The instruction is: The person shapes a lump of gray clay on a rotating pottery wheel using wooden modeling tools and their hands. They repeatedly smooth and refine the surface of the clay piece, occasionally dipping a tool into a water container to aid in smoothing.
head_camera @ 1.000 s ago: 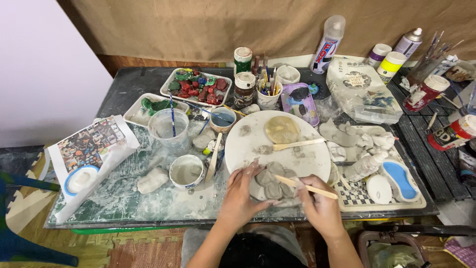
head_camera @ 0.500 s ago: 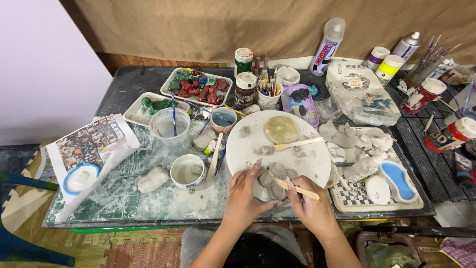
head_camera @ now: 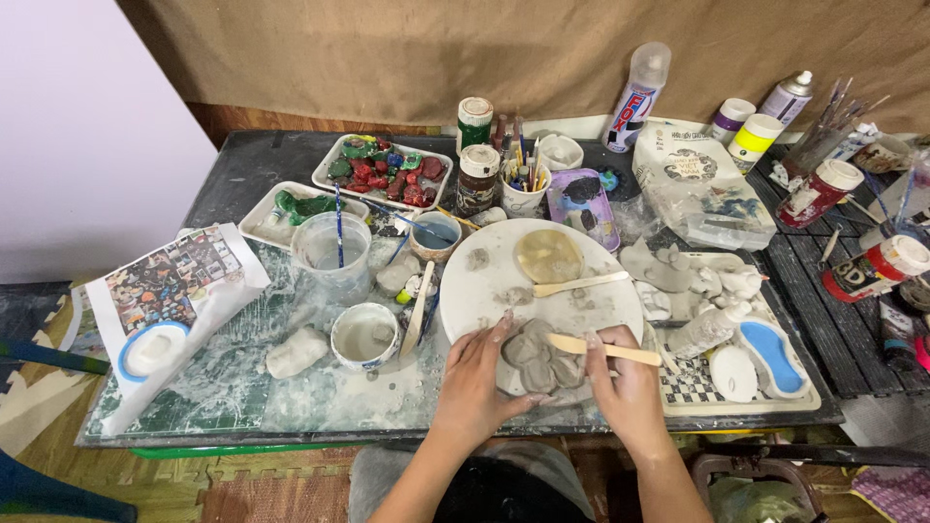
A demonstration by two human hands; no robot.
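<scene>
A grey clay flower [head_camera: 538, 356] with rounded petals lies on the near part of a round white board [head_camera: 484, 291]. My left hand [head_camera: 477, 381] rests flat on the board, its fingers touching the clay's left side. My right hand [head_camera: 625, 380] holds a flat wooden modelling stick [head_camera: 605, 350], whose tip lies on the clay. A second wooden stick [head_camera: 579, 284] and a tan clay disc [head_camera: 548, 256] lie farther back on the same board.
A white cup [head_camera: 365, 335], a clear water cup [head_camera: 332, 254] with a brush, trays of painted pieces [head_camera: 384, 172], paint jars and spray cans [head_camera: 634, 97] crowd the table. A tray with clay shapes [head_camera: 722, 320] sits to the right, a printed sheet [head_camera: 167, 281] to the left.
My right hand has brought the wooden stick leftward across the clay. My left hand has stayed against the clay's left side.
</scene>
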